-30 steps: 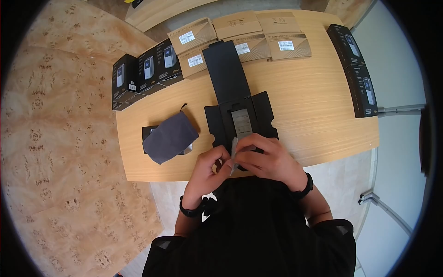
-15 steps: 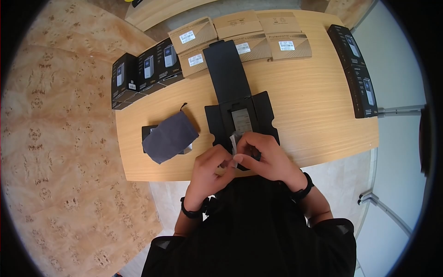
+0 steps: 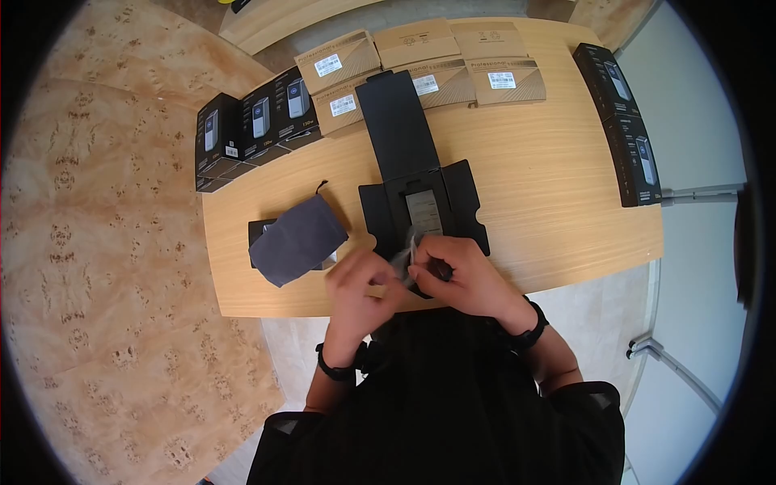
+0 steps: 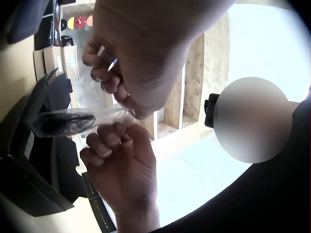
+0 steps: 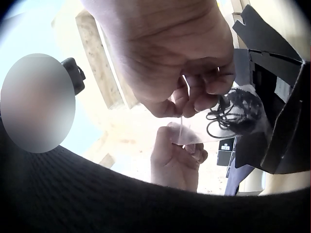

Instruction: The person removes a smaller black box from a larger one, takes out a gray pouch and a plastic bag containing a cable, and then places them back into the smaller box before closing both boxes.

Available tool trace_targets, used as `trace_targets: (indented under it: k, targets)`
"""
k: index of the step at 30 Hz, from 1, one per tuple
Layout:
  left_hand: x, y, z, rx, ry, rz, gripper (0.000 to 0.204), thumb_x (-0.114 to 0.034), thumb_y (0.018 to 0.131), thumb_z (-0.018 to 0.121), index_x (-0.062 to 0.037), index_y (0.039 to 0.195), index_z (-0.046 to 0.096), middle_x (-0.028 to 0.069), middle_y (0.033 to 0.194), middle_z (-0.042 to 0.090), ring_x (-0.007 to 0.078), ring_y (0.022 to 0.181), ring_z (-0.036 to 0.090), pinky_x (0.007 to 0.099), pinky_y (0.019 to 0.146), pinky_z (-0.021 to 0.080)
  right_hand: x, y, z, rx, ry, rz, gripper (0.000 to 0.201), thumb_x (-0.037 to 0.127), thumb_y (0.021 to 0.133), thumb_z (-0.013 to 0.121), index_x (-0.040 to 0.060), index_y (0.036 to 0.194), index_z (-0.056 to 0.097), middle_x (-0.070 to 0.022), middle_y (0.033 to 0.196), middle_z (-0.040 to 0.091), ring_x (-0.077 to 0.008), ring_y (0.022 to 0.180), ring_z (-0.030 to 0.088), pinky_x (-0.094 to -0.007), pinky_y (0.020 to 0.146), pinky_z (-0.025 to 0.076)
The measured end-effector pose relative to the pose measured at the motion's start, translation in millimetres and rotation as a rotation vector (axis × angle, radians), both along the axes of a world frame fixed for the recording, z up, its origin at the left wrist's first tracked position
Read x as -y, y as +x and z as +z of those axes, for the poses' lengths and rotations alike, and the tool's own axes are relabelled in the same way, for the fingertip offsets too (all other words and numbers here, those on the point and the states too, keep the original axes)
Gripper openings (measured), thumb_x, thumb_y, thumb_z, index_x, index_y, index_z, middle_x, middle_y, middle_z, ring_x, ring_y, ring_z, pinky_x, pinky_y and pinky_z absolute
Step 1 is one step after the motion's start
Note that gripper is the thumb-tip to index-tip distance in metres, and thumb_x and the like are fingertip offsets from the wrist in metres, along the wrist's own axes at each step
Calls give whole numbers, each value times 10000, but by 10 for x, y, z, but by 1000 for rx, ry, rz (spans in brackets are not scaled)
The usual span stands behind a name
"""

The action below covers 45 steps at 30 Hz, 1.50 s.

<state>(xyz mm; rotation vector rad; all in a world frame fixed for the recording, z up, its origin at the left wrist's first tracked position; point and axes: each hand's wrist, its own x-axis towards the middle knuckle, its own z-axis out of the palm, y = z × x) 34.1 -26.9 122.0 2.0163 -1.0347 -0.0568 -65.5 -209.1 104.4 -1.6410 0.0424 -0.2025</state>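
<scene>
A clear plastic bag (image 5: 265,128) with a coiled black cable (image 5: 238,114) in it hangs between my hands. My right hand (image 3: 469,279) pinches the bag near its top edge. On the other side, my left hand (image 3: 360,295), blurred, grips the bag's end between thumb and fingers; in the left wrist view both hands meet at this end (image 4: 119,112). Just beyond the hands, a black box (image 3: 396,129) lies with its lid and side flaps spread. Inside it shows a grey piece (image 3: 423,212) with small print, partly hidden by the bag.
Left of the box, a dark grey drawstring pouch (image 3: 299,242) lies on a dark item. Printed black boxes (image 3: 260,120) stand at the back left, more black boxes (image 3: 634,153) along the right edge. Brown cartons (image 3: 505,81) are stacked at the back of the table (image 3: 558,186).
My left hand has moved slightly left and away from the right one, drawing at the bag's end. The right hand has shifted its fingers on the bag. The box and pouch stay put.
</scene>
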Motion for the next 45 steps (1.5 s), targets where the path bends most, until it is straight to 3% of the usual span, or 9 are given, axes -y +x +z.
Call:
trace_targets:
  k: [4,7,13,16,19,25,34,40,45]
  targets:
    - [-51,98,-6,-52,-16,122,169,57,699,733,-42,730,598,54,698,581,172,573,578,285,531,456,-3,-17,2,-24,-12,-23,143,63,897,723,19,845,597,-97,716,588,-216,614,594,-356,554,472]
    - [-66,105,-8,-33,-18,81,173,60,693,730,-44,727,596,51,692,580,169,568,574,283,524,450,-38,-24,-100,-5,-63,-89,131,8,882,713,6,846,587,-66,756,593,-120,622,569,-289,569,452]
    - [-3,18,-52,51,-36,123,178,40,685,733,-59,712,589,33,672,570,162,540,553,288,506,430,-50,-36,-52,27,-256,-254,127,-42,816,703,10,847,592,-85,899,621,-189,660,624,-289,584,492]
    - [14,-20,-69,69,-47,163,181,31,679,735,-67,706,586,28,665,563,161,530,543,288,500,420,-82,-41,-6,42,-345,-316,144,-42,813,715,35,850,599,-97,1032,628,-194,755,656,-296,607,518]
    - [39,-44,-63,68,-50,180,178,23,677,734,-72,703,586,26,659,557,161,531,543,291,499,419,-129,-14,80,81,-363,-405,168,-3,796,747,65,919,655,-105,1138,615,-281,839,693,-374,654,571]
    - [106,-95,-52,157,-15,131,165,-7,685,730,-93,708,591,16,649,552,178,544,560,313,502,426,-89,-39,144,191,-565,-251,336,-24,808,730,74,1129,712,-116,1267,608,-263,912,706,-373,716,607]
    - [195,-199,-79,264,24,70,170,-51,674,739,-122,695,586,18,651,551,227,565,560,353,514,418,-81,-144,147,-123,-603,-168,116,149,939,738,47,985,708,-138,1167,673,-348,870,735,-435,725,608]
    - [224,-257,-92,303,19,18,180,-63,685,747,-112,710,576,34,671,553,243,574,565,361,520,422,-57,-161,109,-69,-669,-210,153,160,905,764,52,1009,736,-130,1150,683,-353,900,738,-443,746,615]
    - [256,-252,-65,305,-10,-72,192,-60,701,765,-98,752,584,35,697,560,230,598,579,359,534,425,-54,-209,167,-190,-613,-189,176,135,828,796,60,981,750,-109,1149,716,-346,868,747,-435,741,619]
